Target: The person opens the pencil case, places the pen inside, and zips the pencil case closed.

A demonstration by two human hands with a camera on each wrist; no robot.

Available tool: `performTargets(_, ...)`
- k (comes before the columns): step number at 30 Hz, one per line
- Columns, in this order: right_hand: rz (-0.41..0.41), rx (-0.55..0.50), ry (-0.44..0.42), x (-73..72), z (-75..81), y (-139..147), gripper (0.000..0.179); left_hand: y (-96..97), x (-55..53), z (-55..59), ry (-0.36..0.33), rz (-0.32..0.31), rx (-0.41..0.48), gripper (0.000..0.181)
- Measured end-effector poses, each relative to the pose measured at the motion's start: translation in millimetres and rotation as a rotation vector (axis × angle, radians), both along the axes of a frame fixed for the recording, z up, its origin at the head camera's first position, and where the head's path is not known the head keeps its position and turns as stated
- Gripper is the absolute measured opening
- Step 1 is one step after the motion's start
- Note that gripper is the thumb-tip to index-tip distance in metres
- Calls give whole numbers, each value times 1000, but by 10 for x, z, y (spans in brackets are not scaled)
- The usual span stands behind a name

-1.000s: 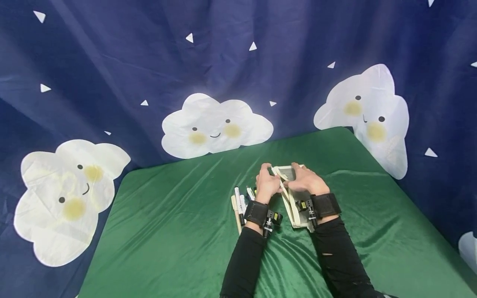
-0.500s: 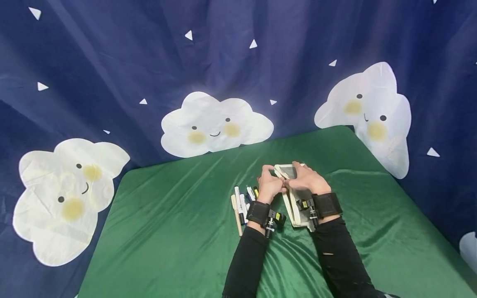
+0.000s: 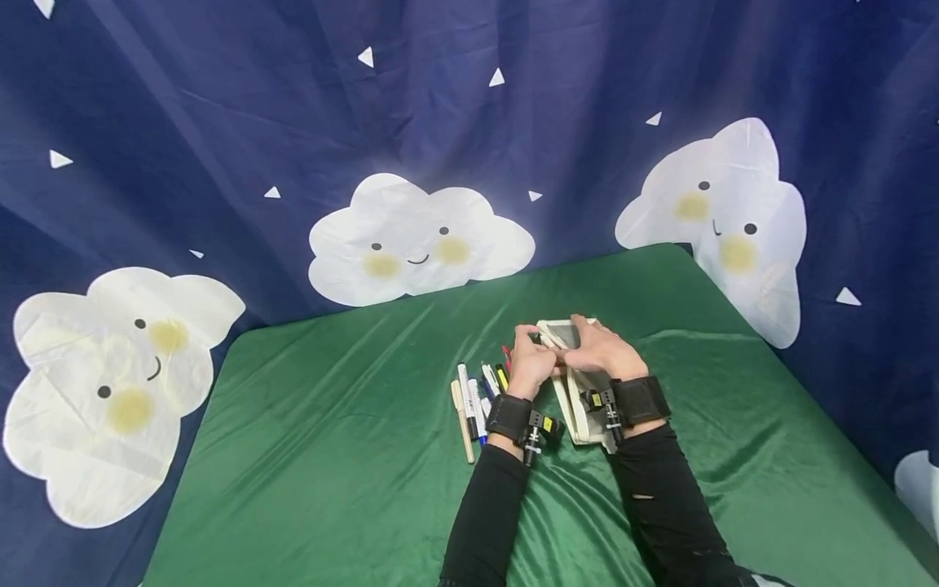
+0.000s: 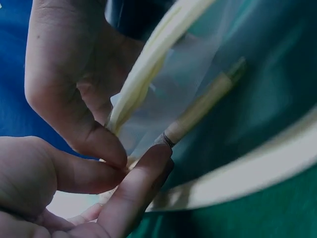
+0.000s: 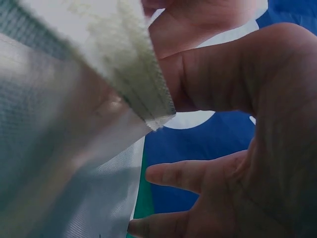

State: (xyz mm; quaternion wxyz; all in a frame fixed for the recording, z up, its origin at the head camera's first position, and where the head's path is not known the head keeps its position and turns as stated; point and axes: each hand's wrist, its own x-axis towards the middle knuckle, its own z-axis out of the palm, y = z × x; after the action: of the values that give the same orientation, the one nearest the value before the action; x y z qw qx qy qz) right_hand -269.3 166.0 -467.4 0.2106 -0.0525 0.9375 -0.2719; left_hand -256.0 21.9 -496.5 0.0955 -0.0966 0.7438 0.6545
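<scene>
A see-through mesh pouch (image 3: 592,416) with cream edging lies on the green cloth under both hands. My left hand (image 3: 531,363) pinches its upper left edge, and my right hand (image 3: 605,350) meets it there, thumb and finger at the same rim. In the left wrist view, fingertips press together at the end of the cream band (image 4: 143,74), beside a slim beige stick-like shape (image 4: 203,106). The right wrist view has the edging corner (image 5: 143,84) at my right thumb and finger, with the other fingers (image 5: 183,173) held apart. Several pens and markers (image 3: 469,399) lie left of my left wrist.
Green cloth (image 3: 330,456) covers the table. A dark blue curtain (image 3: 440,98) with smiling white clouds hangs behind its far edge. Each wrist wears a black strap with a small camera; the right strap (image 3: 641,399) overlaps the pouch's right side.
My left hand has shifted slightly right, and its fingers now meet the right hand's at the pouch edge. More of the pens, including a red one, show beside the left hand.
</scene>
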Motion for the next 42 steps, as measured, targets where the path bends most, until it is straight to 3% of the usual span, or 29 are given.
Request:
performTargets(5,0,-9,27,10,16,5,89,48,-5,-23,-52,22,90,46)
performTargets(10,-16,-14,19,14,20,23,90,73,0,-23,-62,43,83,26)
performTargets(21,7,-10,15,9,16,66,91,99,9,-63,-130,-41,133,18)
performTargets(26,18,-15,14,6,22,76,89,119,14,-59,-207,-96,240,19)
performTargets(36,19,-44,6,2,49,69,84,139,-38,-42,-326,-136,448,36)
performTargets(42,22,-66,-6,5,57,110,85,174,-52,-44,-371,-150,574,37)
